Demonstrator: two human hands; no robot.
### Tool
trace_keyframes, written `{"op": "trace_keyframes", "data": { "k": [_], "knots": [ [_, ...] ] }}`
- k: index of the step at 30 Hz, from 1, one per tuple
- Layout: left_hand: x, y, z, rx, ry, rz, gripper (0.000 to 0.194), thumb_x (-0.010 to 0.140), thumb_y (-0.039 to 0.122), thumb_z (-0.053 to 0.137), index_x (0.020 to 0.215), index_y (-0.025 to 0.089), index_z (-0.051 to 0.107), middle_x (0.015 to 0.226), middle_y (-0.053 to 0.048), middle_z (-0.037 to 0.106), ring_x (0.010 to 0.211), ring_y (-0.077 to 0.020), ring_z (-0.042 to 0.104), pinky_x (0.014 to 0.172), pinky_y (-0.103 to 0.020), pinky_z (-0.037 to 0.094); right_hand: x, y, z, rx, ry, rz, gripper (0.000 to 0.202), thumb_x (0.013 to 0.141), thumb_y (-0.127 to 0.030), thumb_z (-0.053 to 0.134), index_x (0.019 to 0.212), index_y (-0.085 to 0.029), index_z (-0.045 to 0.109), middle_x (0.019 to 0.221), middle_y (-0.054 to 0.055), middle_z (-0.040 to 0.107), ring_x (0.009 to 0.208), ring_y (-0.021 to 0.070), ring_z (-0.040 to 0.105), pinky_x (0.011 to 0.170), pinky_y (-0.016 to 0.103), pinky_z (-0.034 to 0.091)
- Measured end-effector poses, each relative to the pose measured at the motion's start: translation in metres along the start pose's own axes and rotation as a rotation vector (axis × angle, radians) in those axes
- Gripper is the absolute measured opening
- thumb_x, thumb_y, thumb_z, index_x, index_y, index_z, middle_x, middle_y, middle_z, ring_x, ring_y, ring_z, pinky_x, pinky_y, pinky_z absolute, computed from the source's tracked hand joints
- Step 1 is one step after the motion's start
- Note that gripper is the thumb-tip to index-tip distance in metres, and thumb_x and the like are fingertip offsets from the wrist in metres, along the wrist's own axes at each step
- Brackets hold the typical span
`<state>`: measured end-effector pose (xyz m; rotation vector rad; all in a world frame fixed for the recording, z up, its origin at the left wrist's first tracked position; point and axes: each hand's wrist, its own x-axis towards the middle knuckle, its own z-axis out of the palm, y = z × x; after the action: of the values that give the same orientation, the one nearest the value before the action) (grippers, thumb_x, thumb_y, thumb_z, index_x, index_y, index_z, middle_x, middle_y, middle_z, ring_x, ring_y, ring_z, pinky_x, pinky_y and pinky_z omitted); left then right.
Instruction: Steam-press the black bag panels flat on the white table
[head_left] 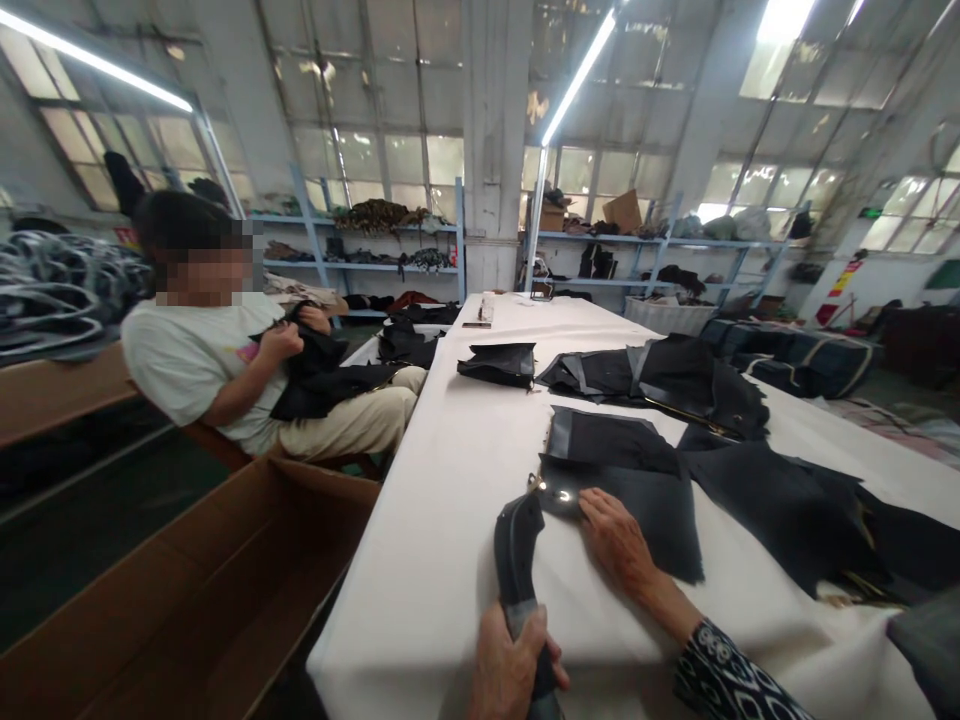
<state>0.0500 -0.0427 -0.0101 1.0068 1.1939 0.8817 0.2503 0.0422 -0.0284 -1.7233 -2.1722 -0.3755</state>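
My left hand (508, 660) is closed around a curved black strip (519, 550) at the front of the table. The strip's upper end reaches the corner of a black fabric panel (645, 510), beside a gold-coloured zipper pull (535, 483). Shiny metal spots show along that panel's near edge. With its fingers together, my right hand (619, 545) grips this edge; its thumb is mostly hidden. Another black piece (607, 438) lies just behind the panel, partly under it.
A white-covered table (420, 560) carries more black pieces (780, 500) at right and a zippered stack (660, 380) farther back. An open cardboard box (225, 570) stands at left. Beyond it a seated co-worker (217, 350) handles black fabric. Loaded blue shelves (390, 265) line the wall.
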Motion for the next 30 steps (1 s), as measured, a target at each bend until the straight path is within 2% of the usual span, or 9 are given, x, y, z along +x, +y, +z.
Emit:
{"op": "trace_keyframes", "data": {
  "k": [3, 5, 9, 11, 15, 19, 22, 25, 30],
  "knots": [
    [0.002, 0.001, 0.007, 0.042, -0.039, -0.012, 0.024, 0.076, 0.039, 0.045, 0.075, 0.016, 0.042, 0.05, 0.0, 0.057, 0.04, -0.0151, 0.058, 0.042, -0.024, 0.044, -0.002, 0.0, 0.0, 0.08, 0.03, 0.001, 0.031, 0.077, -0.008, 0.046, 0.104, -0.012, 0.059, 0.114, 0.008, 0.059, 0.111, 0.0176, 0.046, 0.098, 0.028, 0.036],
    [0.005, 0.001, 0.014, 0.061, -0.056, -0.018, 0.023, 0.075, 0.038, 0.045, 0.077, 0.015, 0.042, 0.049, 0.001, 0.056, 0.039, -0.0148, 0.057, 0.04, -0.023, 0.043, -0.006, 0.002, -0.002, 0.115, 0.056, 0.025, 0.035, 0.073, -0.004, 0.045, 0.104, -0.015, 0.058, 0.114, 0.007, 0.058, 0.113, 0.0162, 0.045, 0.1, 0.029, 0.034],
    [0.013, 0.009, 0.03, 0.109, -0.073, -0.038, 0.022, 0.074, 0.037, 0.046, 0.076, 0.016, 0.041, 0.049, 0.002, 0.055, 0.038, -0.0142, 0.056, 0.038, -0.022, 0.042, -0.017, 0.007, -0.004, 0.101, 0.133, 0.186, 0.044, 0.068, -0.006, 0.044, 0.112, -0.009, 0.051, 0.121, 0.013, 0.052, 0.119, 0.0267, 0.037, 0.101, 0.052, 0.023],
    [0.015, 0.015, 0.037, 0.151, -0.082, -0.037, 0.02, 0.075, 0.035, 0.046, 0.075, 0.016, 0.041, 0.049, 0.002, 0.055, 0.039, -0.0139, 0.057, 0.038, -0.021, 0.042, -0.022, 0.009, -0.002, 0.087, 0.162, 0.261, 0.048, 0.069, -0.009, 0.044, 0.117, -0.006, 0.046, 0.123, 0.017, 0.049, 0.12, 0.0308, 0.034, 0.098, 0.057, 0.021],
    [0.02, 0.024, 0.052, 0.213, -0.097, -0.027, 0.016, 0.077, 0.031, 0.044, 0.077, 0.015, 0.042, 0.051, 0.001, 0.055, 0.04, -0.0144, 0.057, 0.037, -0.022, 0.042, -0.025, 0.012, 0.005, 0.092, 0.163, 0.298, 0.048, 0.071, -0.011, 0.043, 0.119, -0.005, 0.044, 0.125, 0.016, 0.048, 0.121, 0.0297, 0.033, 0.098, 0.055, 0.021],
    [0.036, 0.027, 0.062, 0.223, -0.105, 0.001, 0.014, 0.076, 0.03, 0.044, 0.075, 0.016, 0.043, 0.051, 0.0, 0.056, 0.042, -0.0173, 0.058, 0.035, -0.024, 0.043, -0.024, 0.015, 0.008, 0.111, 0.138, 0.3, 0.047, 0.07, -0.011, 0.043, 0.117, -0.005, 0.047, 0.126, 0.015, 0.049, 0.121, 0.0278, 0.034, 0.1, 0.051, 0.02],
    [0.049, 0.025, 0.062, 0.194, -0.004, 0.032, 0.016, 0.075, 0.031, 0.045, 0.075, 0.015, 0.044, 0.051, 0.0, 0.056, 0.042, -0.0177, 0.059, 0.035, -0.025, 0.044, -0.024, 0.015, 0.007, 0.118, 0.125, 0.316, 0.046, 0.069, -0.01, 0.043, 0.114, -0.005, 0.051, 0.125, 0.014, 0.05, 0.121, 0.0274, 0.035, 0.1, 0.05, 0.02],
    [0.055, 0.022, 0.054, 0.132, 0.111, 0.05, 0.025, 0.076, 0.039, 0.046, 0.07, 0.014, 0.046, 0.051, -0.001, 0.055, 0.042, -0.017, 0.058, 0.037, -0.025, 0.044, -0.024, 0.013, 0.005, 0.119, 0.128, 0.338, 0.047, 0.069, -0.009, 0.042, 0.115, -0.005, 0.051, 0.125, 0.014, 0.051, 0.12, 0.0268, 0.036, 0.1, 0.049, 0.02],
    [0.043, 0.019, 0.041, 0.039, 0.143, 0.031, 0.035, 0.072, 0.046, 0.052, 0.06, 0.014, 0.045, 0.046, 0.0, 0.052, 0.038, -0.0153, 0.055, 0.038, -0.026, 0.044, -0.025, 0.011, 0.002, 0.111, 0.137, 0.354, 0.046, 0.07, -0.009, 0.042, 0.115, -0.006, 0.052, 0.125, 0.013, 0.051, 0.12, 0.0254, 0.037, 0.101, 0.048, 0.02]
  ]
}}
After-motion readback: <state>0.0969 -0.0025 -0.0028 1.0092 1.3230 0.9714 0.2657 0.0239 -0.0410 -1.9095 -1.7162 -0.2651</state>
